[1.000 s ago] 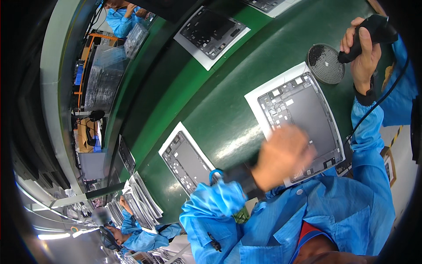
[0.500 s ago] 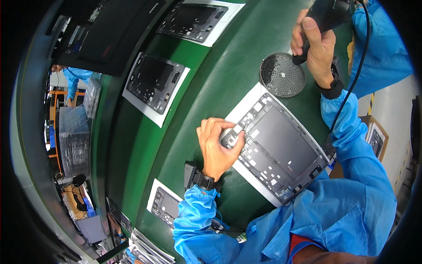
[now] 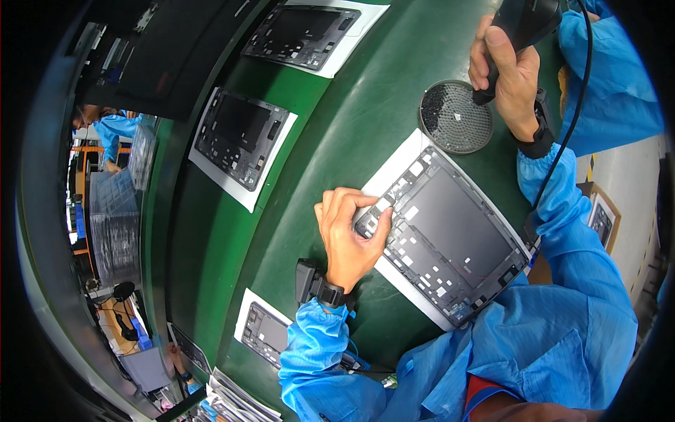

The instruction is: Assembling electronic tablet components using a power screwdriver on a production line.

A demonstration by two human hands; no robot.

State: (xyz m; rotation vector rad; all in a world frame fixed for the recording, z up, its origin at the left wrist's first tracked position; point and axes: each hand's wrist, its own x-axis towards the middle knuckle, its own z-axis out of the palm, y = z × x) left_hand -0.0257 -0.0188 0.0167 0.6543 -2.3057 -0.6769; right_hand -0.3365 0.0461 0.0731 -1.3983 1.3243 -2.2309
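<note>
A dark grey tablet housing (image 3: 457, 218), its inner side up and dotted with small white pads, lies on a white sheet (image 3: 402, 163) on the green bench. My left hand (image 3: 349, 235) pinches the housing's left corner between thumb and curled fingers. Raised at the upper right, my right hand (image 3: 513, 84) is wrapped round the handle of a black pistol-shaped tool (image 3: 527, 22). Its lower end overlaps the rim of a round perforated screw tray (image 3: 470, 130), which holds many tiny black pieces along its left side.
More housings on white sheets lie along the green strip: one at the top (image 3: 302, 34), one below it (image 3: 240, 133), one by my left sleeve (image 3: 266, 330). A black cable (image 3: 578, 105) hangs past my right forearm. Another person's blue sleeve (image 3: 612, 84) is at upper right.
Both hands keep their grips. The upper two housings on the green strip have shifted slightly down and left. A person at the far left leans further into view.
</note>
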